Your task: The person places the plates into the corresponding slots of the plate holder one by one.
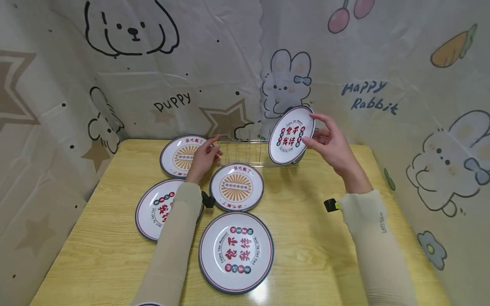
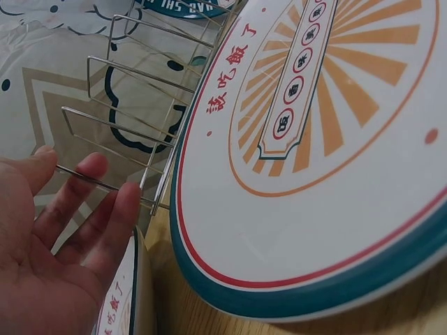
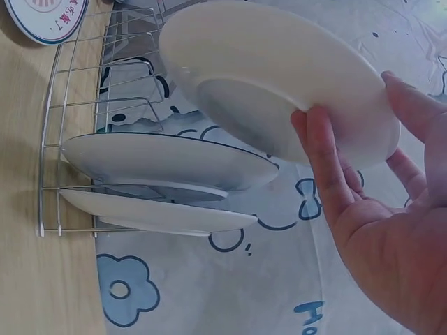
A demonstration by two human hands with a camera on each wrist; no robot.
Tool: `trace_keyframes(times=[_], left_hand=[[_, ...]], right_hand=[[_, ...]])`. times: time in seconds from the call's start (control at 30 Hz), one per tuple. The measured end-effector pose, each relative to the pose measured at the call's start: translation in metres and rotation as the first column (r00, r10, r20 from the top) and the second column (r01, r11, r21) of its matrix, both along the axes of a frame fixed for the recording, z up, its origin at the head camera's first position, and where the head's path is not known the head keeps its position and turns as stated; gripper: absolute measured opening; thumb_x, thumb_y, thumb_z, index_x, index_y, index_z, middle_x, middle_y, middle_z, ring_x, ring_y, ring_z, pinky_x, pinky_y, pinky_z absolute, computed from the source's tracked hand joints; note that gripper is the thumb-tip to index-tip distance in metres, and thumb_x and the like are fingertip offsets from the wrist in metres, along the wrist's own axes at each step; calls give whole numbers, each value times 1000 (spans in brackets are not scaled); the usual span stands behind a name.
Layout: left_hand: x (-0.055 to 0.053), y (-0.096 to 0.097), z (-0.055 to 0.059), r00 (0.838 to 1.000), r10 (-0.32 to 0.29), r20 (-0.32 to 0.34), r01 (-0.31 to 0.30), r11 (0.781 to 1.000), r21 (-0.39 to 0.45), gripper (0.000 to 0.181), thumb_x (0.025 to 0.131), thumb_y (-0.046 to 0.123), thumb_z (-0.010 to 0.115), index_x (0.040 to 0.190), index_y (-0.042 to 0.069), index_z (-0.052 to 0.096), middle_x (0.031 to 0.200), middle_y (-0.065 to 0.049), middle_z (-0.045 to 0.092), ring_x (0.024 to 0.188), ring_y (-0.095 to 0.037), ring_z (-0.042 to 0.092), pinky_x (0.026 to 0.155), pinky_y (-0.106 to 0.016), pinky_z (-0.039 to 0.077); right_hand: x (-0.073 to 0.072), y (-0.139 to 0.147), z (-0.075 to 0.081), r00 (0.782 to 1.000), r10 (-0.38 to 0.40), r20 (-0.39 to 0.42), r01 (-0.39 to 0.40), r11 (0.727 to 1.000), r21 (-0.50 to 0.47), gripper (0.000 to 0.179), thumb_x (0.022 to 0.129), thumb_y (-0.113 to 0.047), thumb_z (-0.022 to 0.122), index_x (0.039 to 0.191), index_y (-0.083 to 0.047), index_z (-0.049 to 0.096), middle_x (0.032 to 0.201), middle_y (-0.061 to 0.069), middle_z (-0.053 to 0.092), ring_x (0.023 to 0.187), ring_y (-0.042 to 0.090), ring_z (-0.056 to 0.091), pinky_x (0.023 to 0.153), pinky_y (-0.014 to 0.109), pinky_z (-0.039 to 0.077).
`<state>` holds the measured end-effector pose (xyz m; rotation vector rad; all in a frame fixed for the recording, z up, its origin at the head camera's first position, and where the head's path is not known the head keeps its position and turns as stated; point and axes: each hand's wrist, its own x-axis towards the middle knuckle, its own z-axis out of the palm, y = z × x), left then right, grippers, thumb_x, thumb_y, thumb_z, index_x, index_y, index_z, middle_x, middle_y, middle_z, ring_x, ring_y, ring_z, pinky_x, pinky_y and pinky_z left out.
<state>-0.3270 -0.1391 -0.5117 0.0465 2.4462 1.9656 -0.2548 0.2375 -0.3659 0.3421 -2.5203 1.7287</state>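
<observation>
My right hand (image 1: 331, 146) pinches a white plate (image 1: 290, 136) by its right edge, thumb on the printed face, fingers behind. The plate is tilted up in front of the right end of a wire dish rack (image 1: 245, 165). From the right wrist view, its plain underside (image 3: 272, 77) shows beside two plates standing in the rack, a nearer one (image 3: 174, 216) and another (image 3: 167, 160). My left hand (image 1: 204, 159) holds the rack's left end wire (image 2: 87, 179) between thumb and fingers. Close by the left hand in its wrist view lies a sunburst-printed plate (image 2: 314, 230).
On the wooden table (image 1: 314, 255) lie a sunburst plate (image 1: 236, 187) before the rack, another (image 1: 180, 159) at the back left, a red-lettered plate (image 1: 151, 212) partly under the left forearm, and a large one (image 1: 236, 272) in front. A printed cloth (image 1: 226, 68) hangs behind.
</observation>
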Motion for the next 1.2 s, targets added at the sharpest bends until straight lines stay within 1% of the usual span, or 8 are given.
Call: trace_keyframes(times=[0.13, 0.23, 0.37, 0.53, 0.77, 0.93, 1.07, 1.2], left_hand=[[0, 0, 0, 1000, -8, -9, 8, 1000, -7, 47, 109, 24, 56, 155, 25, 50, 105, -22, 68, 100, -45, 68, 91, -48, 63], [1, -2, 1, 1000, -8, -17, 8, 1000, 1, 47, 109, 23, 56, 156, 23, 49, 106, -24, 67, 102, -47, 67, 91, -49, 63], [1, -2, 1, 1000, -6, -16, 6, 1000, 1, 47, 109, 23, 56, 155, 25, 49, 109, -28, 67, 103, -46, 67, 93, -50, 62], [1, -2, 1, 1000, 1, -7, -1, 1000, -10, 46, 109, 23, 56, 155, 28, 50, 108, -26, 68, 99, -43, 68, 92, -49, 62], [-1, -1, 0, 1000, 12, 2, -12, 1000, -15, 46, 108, 24, 56, 154, 28, 52, 105, -23, 69, 94, -38, 69, 90, -46, 63], [-1, -1, 0, 1000, 12, 3, -12, 1000, -11, 47, 108, 24, 56, 155, 26, 51, 105, -22, 69, 97, -41, 69, 90, -47, 63], [-1, -1, 0, 1000, 10, 0, -10, 1000, -4, 47, 108, 23, 56, 155, 25, 51, 102, -20, 68, 98, -43, 68, 90, -46, 63], [0, -1, -1, 1000, 6, -9, -6, 1000, -15, 47, 109, 24, 56, 155, 24, 50, 102, -19, 69, 94, -38, 69, 88, -43, 64]], right_hand=[[-3, -3, 3, 1000, -15, 14, 14, 998, 54, 75, 96, -15, 76, 160, -21, 36, 104, 7, 64, 88, 10, 68, 80, 17, 57], [-8, -6, 6, 1000, -25, 19, 23, 995, 93, 75, 96, -20, 76, 159, -24, 37, 106, 11, 65, 90, 12, 68, 79, 18, 57], [-12, -9, 10, 999, -41, 31, 36, 990, 134, 70, 96, -23, 76, 157, -27, 40, 110, 15, 65, 95, 18, 67, 78, 20, 56], [-16, -9, 15, 998, -42, 52, 33, 986, 166, 68, 97, -22, 75, 155, -26, 40, 112, 18, 64, 96, 21, 67, 78, 24, 55], [-24, -9, 24, 997, -21, 78, 3, 973, 231, 71, 96, -25, 76, 156, -26, 37, 119, 21, 61, 104, 31, 68, 88, 39, 53], [-32, -11, 27, 996, -15, 93, -11, 964, 267, 72, 95, -25, 77, 155, -25, 38, 124, 23, 60, 111, 39, 66, 93, 48, 53], [-36, -13, 27, 995, -5, 103, -26, 954, 300, 72, 95, -25, 78, 155, -25, 39, 128, 24, 60, 116, 42, 65, 97, 55, 55], [-41, -16, 24, 994, 5, 111, -40, 948, 315, 72, 94, -25, 79, 154, -25, 39, 129, 25, 60, 116, 42, 65, 98, 58, 56]])
